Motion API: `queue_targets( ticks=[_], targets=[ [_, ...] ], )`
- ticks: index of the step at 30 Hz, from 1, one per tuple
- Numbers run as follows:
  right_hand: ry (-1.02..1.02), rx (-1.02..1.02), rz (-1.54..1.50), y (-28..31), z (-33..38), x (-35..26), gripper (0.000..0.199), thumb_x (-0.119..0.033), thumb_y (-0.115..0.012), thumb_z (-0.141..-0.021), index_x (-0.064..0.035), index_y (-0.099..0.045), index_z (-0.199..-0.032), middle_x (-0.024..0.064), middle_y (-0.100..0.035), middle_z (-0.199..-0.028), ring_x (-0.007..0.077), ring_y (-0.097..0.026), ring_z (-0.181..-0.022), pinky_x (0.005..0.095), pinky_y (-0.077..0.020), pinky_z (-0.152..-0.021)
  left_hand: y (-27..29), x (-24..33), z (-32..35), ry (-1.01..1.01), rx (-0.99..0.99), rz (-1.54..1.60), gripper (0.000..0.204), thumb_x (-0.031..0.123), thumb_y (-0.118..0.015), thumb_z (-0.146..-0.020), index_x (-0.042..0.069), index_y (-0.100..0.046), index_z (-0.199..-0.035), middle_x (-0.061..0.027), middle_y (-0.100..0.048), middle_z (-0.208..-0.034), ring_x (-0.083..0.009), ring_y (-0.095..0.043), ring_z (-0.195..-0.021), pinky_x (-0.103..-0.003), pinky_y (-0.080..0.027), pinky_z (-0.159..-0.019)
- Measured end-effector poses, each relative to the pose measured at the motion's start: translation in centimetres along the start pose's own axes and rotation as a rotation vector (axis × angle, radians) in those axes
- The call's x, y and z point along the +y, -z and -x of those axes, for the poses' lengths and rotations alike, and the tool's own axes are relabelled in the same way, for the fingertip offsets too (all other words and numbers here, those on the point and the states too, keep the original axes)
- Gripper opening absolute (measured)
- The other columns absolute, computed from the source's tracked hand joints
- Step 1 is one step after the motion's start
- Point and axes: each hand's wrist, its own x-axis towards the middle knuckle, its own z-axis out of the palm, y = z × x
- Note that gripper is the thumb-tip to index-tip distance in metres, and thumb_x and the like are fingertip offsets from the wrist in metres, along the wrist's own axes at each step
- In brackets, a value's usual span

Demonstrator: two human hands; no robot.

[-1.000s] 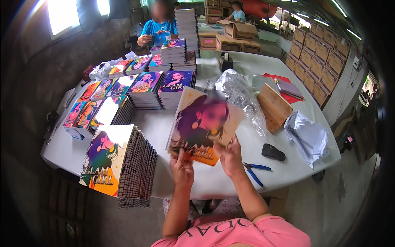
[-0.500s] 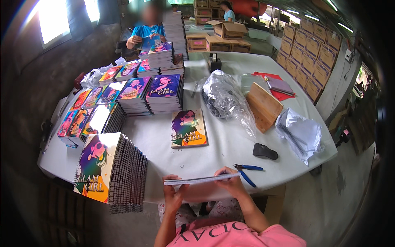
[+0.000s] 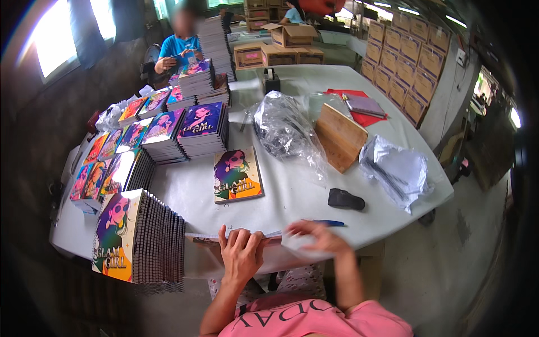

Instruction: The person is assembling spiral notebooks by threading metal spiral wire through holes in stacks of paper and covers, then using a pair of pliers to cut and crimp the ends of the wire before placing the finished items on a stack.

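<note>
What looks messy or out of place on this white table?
The crumpled clear plastic wrap lies loose mid-table, and crumpled white paper sits at the right edge. One purple-covered notebook lies alone, apart from the neat stacks of notebooks. Nothing looks spilled or torn.

A white tabletop (image 3: 292,191) is carrying stacks of colourful notebooks (image 3: 185,132), one lone notebook (image 3: 237,176), a crumpled clear plastic bag (image 3: 283,132), a wooden block (image 3: 339,136), a black tool (image 3: 346,199), and crumpled white paper (image 3: 396,168).

Purple-and-orange illustrated notebook cover (image 3: 237,177), white table (image 3: 292,196), black stapler (image 3: 346,199), red folder (image 3: 365,109), blue pen (image 3: 331,223)
</note>
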Motion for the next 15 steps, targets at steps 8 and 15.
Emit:
queue_targets(
  ticks=[8, 15],
  targets=[
    [-0.430, 1.208, 1.269, 24.3, 8.1, 5.9, 0.026, -0.015, -0.060, -0.082, -0.0037, -0.059, -0.105, 0.0169, -0.062, -0.102, 0.0356, -0.056, -0.102, 0.0429, -0.0425, -0.089, -0.5, 0.3, 0.2, -0.063, 0.029, 0.073, 0.013, 0.010, -0.066, -0.071, 0.014, -0.059, -0.082, -0.0032, -0.051, -0.075, -0.0215, -0.053, -0.084, -0.048, -0.014, -0.106],
    [-0.801, 0.859, 1.494, 26.5, 5.7, 5.1, 0.019, -0.023, -0.057, -0.084, -0.0060, -0.063, -0.091, 0.0133, -0.063, -0.100, 0.0299, -0.058, -0.096, 0.0466, -0.0393, -0.085, -0.5, -0.1, 0.4, -0.078, 0.056, 0.034, 0.010, 0.013, -0.065, -0.073, 0.015, -0.060, -0.082, -0.0032, -0.050, -0.076, -0.0200, -0.054, -0.086, -0.047, -0.012, -0.107]
  ],
)
